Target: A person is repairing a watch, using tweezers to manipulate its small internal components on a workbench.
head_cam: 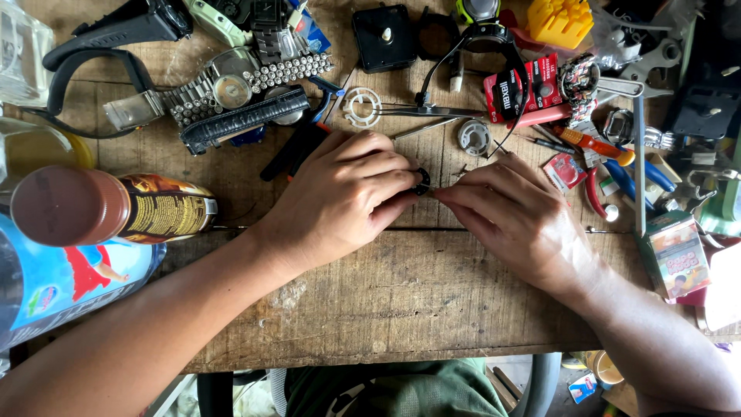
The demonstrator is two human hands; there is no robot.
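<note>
Left hand: the left hand [340, 197] sits at centre frame, fingers [386, 181] curled and pinched onto a small black round part [421, 181].
Right hand: the right hand [513, 216] comes in from the lower right, fingertips [451, 194] drawn together right against the same part; what they pinch is too small to tell.
Small black round part: dead centre of the frame, just above the wooden bench [401, 293], wedged between the two hands and mostly hidden by them.
Upper left: metal watch bracelets [231, 85] and a black strap [243, 120] lie in a heap.
Left edge: a brown-capped bottle [108, 207] lies on its side, with a blue bottle [54, 289] below it.
Above the hands: a white plastic ring [362, 106], long tweezers [432, 112] and a small round metal piece [474, 137].
Top centre: a black square clock movement [384, 37].
Upper right: a red battery card [525, 86], a yellow block [560, 21], and an orange-handled screwdriver [594, 144].
Right edge: a small printed box [675, 255].
</note>
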